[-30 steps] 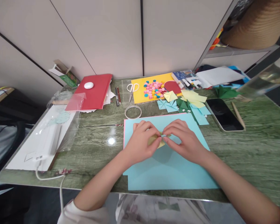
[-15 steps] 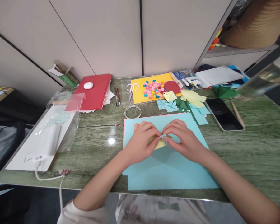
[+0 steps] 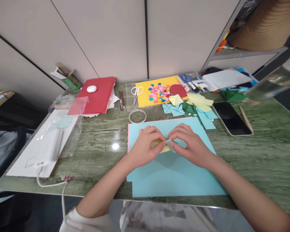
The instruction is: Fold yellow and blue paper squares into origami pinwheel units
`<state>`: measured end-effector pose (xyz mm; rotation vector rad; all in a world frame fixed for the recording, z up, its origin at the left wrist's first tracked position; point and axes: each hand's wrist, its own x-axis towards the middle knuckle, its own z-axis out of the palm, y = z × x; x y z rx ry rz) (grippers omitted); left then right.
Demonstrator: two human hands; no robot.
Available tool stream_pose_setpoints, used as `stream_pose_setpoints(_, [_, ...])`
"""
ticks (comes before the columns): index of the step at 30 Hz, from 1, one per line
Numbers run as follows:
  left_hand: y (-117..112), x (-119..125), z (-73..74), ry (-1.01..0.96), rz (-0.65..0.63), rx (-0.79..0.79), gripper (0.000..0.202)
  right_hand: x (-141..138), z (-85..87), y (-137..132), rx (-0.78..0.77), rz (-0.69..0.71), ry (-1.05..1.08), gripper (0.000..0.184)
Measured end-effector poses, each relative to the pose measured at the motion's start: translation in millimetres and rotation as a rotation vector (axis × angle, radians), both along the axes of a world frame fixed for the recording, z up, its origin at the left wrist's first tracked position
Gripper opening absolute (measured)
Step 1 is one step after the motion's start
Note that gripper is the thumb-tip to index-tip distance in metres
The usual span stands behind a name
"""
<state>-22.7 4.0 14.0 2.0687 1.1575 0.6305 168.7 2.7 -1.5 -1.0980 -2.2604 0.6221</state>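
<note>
Left hand (image 3: pixel 145 147) and right hand (image 3: pixel 189 145): both pinching one small folded yellow paper piece (image 3: pixel 162 146). Beneath: light-blue card sheet (image 3: pixel 174 174) on green desk (image 3: pixel 256 154).

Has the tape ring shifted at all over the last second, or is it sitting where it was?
No. The tape ring sits in the same spot, just beyond the far edge of the light blue sheet and below the scissors.

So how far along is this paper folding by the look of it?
Folded blue, yellow and green pieces already lie finished at the back. Left hand and right hand pinch a small yellow paper over the blue sheet. Its shape looks incomplete; what's left is unclear.
</note>
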Motion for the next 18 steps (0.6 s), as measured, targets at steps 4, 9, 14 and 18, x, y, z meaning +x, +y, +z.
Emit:
stream_pose_setpoints(4, [2.6,-0.7,-1.2,-0.048,0.003,-0.022,0.012,0.7,-0.7,0.1,-0.009,0.001,0.004,0.006])
stream_pose_setpoints(9, [9.1,-5.3,-2.4,-0.177,-0.059,-0.132,0.010,3.3,-0.5,1.7,-0.036,-0.012,0.035,0.005])
stream_pose_setpoints(14, [25.3,-10.9,-6.0,-0.353,-0.003,-0.315,0.012,8.6,6.6,3.6,-0.126,-0.013,0.102,0.007])
stream_pose_setpoints(18, [58.7,4.8,-2.2,-0.371,0.030,-0.319,0.013,11.9,16.8,0.6,-0.172,0.083,0.164,0.006])
